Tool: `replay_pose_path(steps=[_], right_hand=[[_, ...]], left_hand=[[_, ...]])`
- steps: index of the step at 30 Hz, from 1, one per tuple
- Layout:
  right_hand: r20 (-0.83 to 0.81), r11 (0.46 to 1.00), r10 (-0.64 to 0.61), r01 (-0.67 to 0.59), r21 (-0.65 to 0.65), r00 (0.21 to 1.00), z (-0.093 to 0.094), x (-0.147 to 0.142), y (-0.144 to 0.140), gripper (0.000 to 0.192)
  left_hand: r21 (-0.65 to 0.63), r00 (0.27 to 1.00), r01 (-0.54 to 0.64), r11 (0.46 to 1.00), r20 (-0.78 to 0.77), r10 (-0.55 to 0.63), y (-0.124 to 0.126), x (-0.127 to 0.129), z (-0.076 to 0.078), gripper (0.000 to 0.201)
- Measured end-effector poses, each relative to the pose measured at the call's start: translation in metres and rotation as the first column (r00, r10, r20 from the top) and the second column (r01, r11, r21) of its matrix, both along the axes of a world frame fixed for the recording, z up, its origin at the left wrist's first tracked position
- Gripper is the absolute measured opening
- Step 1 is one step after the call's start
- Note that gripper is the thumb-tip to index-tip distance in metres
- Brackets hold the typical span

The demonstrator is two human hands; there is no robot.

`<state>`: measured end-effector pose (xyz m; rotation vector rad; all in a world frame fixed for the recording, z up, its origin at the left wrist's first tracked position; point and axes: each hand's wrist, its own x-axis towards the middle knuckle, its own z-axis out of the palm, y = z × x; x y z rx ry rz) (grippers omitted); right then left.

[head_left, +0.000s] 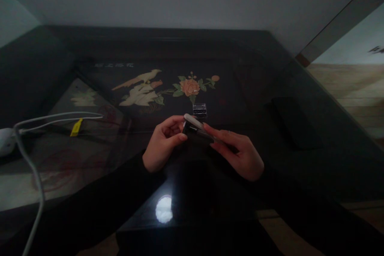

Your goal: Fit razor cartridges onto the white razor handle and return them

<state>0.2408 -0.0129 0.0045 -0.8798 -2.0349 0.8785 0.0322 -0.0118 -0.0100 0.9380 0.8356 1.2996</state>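
Both my hands hold a slim object with a pale top and a dark lower part that looks like a stapler (195, 122), above the dark table. My left hand (163, 142) is closed at its left end, thumb below and fingertips behind. My right hand (237, 150) pinches the right end between thumb and fingers. The pale top and the dark part are spread a little apart. Just beyond it, a small shiny rectangular piece (199, 110), perhaps staple strips, lies on the table. Dim light hides finer detail.
The glossy dark table (240, 200) bears a bird-and-flower picture (189, 87). A white cable (34, 168) with a yellow tag (76, 127) runs along the left from a white adapter (6, 142). A dark flat object (295, 124) lies at right. A wall stands behind.
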Motion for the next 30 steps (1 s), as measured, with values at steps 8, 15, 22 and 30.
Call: replay_pose_path(steps=[8, 15, 22, 30], right_hand=[[0.016, 1.0, 0.003, -0.002, -0.013, 1.0, 0.0038, 0.0008, -0.0008, 0.047], [-0.02, 0.995, 0.099, -0.099, -0.01, 0.995, 0.0012, 0.0014, -0.0054, 0.045], [0.005, 0.999, 0.05, -0.05, 0.013, 0.999, 0.0016, 0.0005, -0.0035, 0.045], [0.04, 1.0, -0.017, 0.017, -0.01, 0.999, 0.0025, 0.0018, 0.0012, 0.046]], left_hand=[[0.012, 1.0, -0.01, 1.0, -0.016, 0.01, -0.0007, 0.0002, 0.0001, 0.048], [0.003, 0.999, 0.024, 1.0, 0.044, -0.024, -0.001, 0.0012, 0.0033, 0.044], [-0.028, 0.999, 0.014, 1.0, 0.045, -0.013, -0.0007, 0.0016, 0.0045, 0.041], [-0.049, 1.0, -0.015, 0.999, -0.003, 0.015, -0.0017, 0.0013, 0.0023, 0.047]])
